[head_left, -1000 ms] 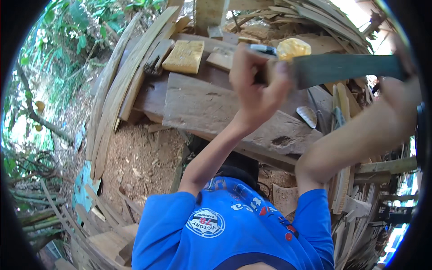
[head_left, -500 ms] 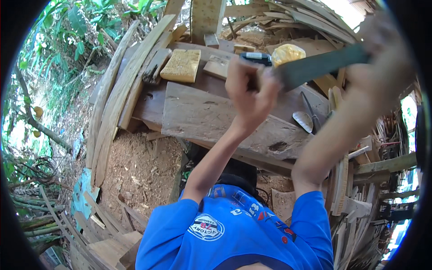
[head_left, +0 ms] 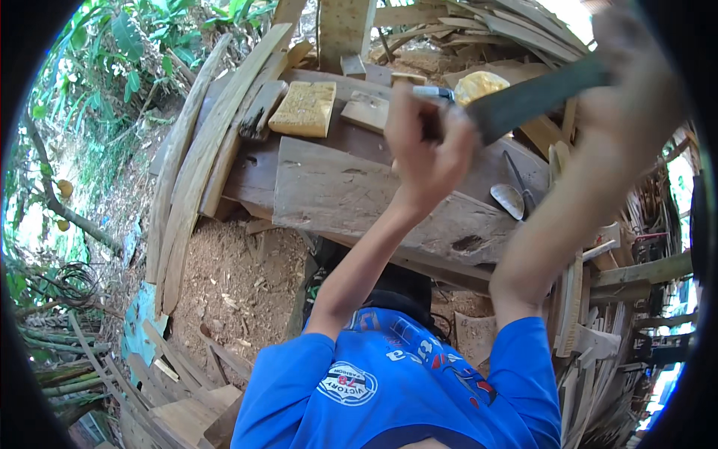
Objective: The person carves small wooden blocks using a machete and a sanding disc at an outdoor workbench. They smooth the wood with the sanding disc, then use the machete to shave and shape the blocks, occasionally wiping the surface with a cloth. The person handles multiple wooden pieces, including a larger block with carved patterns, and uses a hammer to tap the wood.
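Observation:
Above the bench, my right hand [head_left: 624,78] is closed around one end of a broad, flat, dark blade [head_left: 542,97]; both are blurred by motion. The blade slants down and left toward my left hand [head_left: 432,142], whose fingers are curled in with the thumb at the blade's other end. What my left fingers hold is hidden. Below the hands lies a thick, rough wooden plank [head_left: 359,183] on the bench. A pale, rounded, shell-like piece [head_left: 508,200] and a slim dark tool [head_left: 517,173] lie near its right end.
A yellowish block [head_left: 303,108], a flat wood piece [head_left: 366,112] and a yellow plastic bag [head_left: 479,87] rest on the bench's far side. Long boards [head_left: 213,165] lean along its left. Wood chips [head_left: 235,284] cover the ground; stacked slats [head_left: 523,34] stand behind.
Both hands and the blade have shifted slightly; my left hand is a little farther right and the right hand a bit higher. The whole view has moved slightly.

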The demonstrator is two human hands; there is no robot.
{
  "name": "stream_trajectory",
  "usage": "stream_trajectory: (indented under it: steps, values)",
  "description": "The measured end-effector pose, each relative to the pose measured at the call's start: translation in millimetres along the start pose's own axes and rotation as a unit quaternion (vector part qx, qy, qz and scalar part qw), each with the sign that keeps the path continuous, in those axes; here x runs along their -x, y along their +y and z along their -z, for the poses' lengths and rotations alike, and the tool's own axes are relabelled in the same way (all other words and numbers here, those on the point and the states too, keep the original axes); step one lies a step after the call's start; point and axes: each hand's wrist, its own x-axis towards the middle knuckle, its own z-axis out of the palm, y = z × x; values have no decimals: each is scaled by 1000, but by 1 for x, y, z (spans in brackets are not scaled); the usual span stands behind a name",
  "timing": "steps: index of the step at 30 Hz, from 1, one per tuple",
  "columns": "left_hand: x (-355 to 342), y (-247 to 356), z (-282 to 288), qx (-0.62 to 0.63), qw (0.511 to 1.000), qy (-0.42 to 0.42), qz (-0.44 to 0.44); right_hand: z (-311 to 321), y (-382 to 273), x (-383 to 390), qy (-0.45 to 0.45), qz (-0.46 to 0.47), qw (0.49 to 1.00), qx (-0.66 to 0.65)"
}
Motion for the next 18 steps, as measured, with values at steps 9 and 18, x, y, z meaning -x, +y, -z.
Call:
stream_trajectory:
  steps: [9, 18]
  values:
    - [44, -39, 24, 31, 988, 38, 145, -13, 59, 21, -145, -1, 989, -37]
    - [36, -33, 21, -56, 993, -39, 96, -5, 25, 32, -61, 7, 997, -41]
